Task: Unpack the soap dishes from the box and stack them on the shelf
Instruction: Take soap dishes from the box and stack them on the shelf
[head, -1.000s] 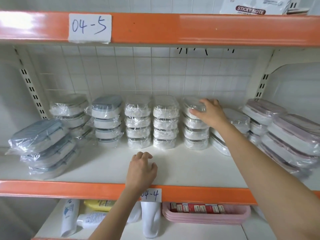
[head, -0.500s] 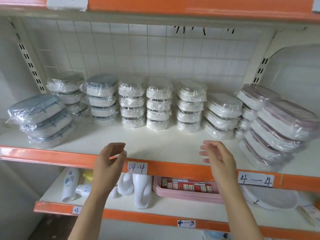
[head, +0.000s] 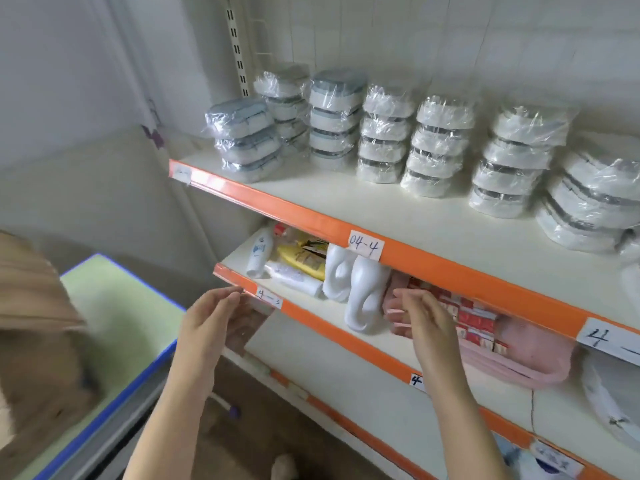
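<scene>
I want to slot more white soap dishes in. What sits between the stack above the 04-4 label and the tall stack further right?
In the head view, one stack of wrapped white soap dishes stands between the stack above the 04-4 label and the tall stack; narrow gaps only.

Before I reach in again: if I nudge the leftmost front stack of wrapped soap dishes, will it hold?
Probably not firmly: the leftmost front stack leans, so it may topple. The crinkled plastic wrap looks slippery, so dishes could slide apart. They look light.
</scene>
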`<control>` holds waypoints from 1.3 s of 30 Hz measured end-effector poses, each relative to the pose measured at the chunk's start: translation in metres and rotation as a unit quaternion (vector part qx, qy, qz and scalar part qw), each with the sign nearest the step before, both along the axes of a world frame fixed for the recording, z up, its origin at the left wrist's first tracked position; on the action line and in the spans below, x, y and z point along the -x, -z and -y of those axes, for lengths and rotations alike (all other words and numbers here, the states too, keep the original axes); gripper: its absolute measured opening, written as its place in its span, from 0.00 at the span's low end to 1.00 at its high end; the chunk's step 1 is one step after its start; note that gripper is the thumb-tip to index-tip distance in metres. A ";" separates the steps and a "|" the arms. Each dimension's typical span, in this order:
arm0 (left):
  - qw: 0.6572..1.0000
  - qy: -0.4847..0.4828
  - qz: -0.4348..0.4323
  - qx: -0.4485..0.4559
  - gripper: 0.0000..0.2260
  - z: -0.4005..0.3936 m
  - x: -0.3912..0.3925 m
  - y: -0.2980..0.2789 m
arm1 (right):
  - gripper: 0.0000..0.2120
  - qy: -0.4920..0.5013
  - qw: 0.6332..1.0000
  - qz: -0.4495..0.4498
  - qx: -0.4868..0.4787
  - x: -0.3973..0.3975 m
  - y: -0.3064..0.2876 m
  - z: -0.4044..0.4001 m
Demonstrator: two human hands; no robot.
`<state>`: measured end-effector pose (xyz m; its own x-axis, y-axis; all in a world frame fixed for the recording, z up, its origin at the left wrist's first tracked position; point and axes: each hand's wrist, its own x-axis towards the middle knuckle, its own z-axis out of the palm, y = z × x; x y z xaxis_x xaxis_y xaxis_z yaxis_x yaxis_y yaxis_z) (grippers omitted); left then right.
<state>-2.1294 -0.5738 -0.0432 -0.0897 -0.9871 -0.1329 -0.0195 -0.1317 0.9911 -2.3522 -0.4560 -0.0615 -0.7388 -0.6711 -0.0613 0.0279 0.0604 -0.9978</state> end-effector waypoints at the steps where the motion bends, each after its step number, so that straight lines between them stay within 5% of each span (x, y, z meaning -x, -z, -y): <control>1: 1.000 -0.020 0.005 0.005 0.08 -0.004 -0.015 -0.002 | 0.08 -0.024 1.000 0.006 -0.002 -0.009 0.001 0.006; 16: 0.947 -0.292 -0.043 0.127 0.10 -0.030 -0.252 -0.067 | 0.11 -0.361 0.931 -0.019 0.058 -0.240 -0.037 0.138; 28: 0.952 -0.261 0.113 0.108 0.08 0.077 -0.445 -0.076 | 0.12 -0.509 0.847 -0.133 0.075 -0.460 -0.087 0.260; 34: 0.944 -0.184 0.272 0.031 0.06 0.138 -0.489 -0.042 | 0.14 -0.616 0.759 -0.198 -0.065 -0.542 -0.057 0.322; 39: 0.903 -0.138 0.408 0.008 0.09 0.172 -0.509 -0.032 | 0.14 -0.686 0.643 -0.291 -0.178 -0.586 -0.015 0.367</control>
